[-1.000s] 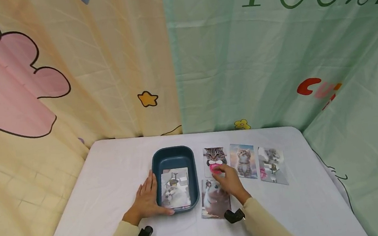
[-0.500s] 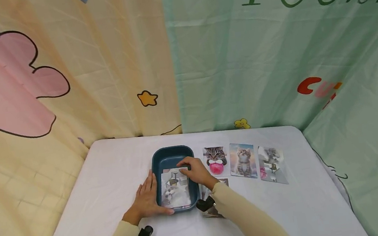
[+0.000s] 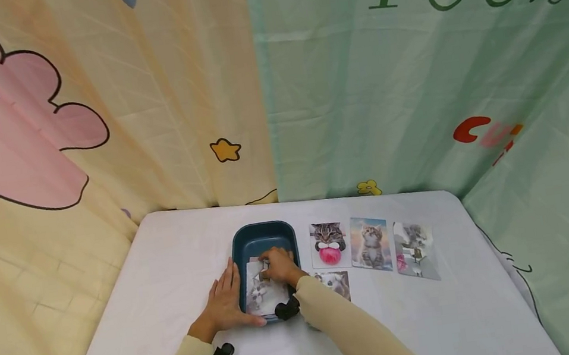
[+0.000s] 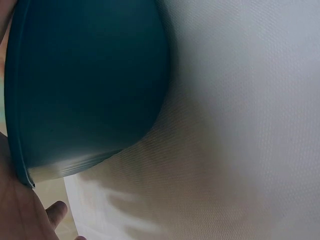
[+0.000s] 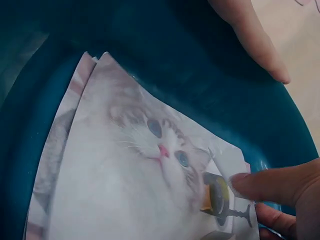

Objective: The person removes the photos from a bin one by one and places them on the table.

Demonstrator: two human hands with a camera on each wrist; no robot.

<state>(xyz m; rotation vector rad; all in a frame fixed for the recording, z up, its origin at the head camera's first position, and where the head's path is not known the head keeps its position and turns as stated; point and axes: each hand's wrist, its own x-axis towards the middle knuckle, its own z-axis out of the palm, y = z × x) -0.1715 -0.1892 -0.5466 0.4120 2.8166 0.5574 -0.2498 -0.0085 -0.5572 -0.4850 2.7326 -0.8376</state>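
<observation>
A dark teal plastic tub [image 3: 258, 244] holds a small stack of picture cards. The top card [image 5: 160, 165] shows a white kitten and a stemmed glass. Inside the tub, my right hand [image 3: 278, 265] pinches the cards at their far edge, thumb [image 5: 250, 184] on the printed face and fingertips below the edge. How many cards it grips I cannot tell. My left hand [image 3: 224, 305] lies along the tub's left side with straight fingers, its thumb across the near rim. The left wrist view shows the tub's outer wall [image 4: 90, 85] beside the palm.
Right of the tub lie a card of a cat with a pink ball [image 3: 328, 246], a kitten card [image 3: 371, 244] and a greyish card [image 3: 417, 250]. Another card [image 3: 337, 283] is partly hidden under my right forearm. Printed curtains [image 3: 329, 105] hang behind the white-covered table [image 3: 444, 324].
My right hand has moved left from the cards on the table into the tub and now grips at the stack. My left hand has stayed on the tub's side.
</observation>
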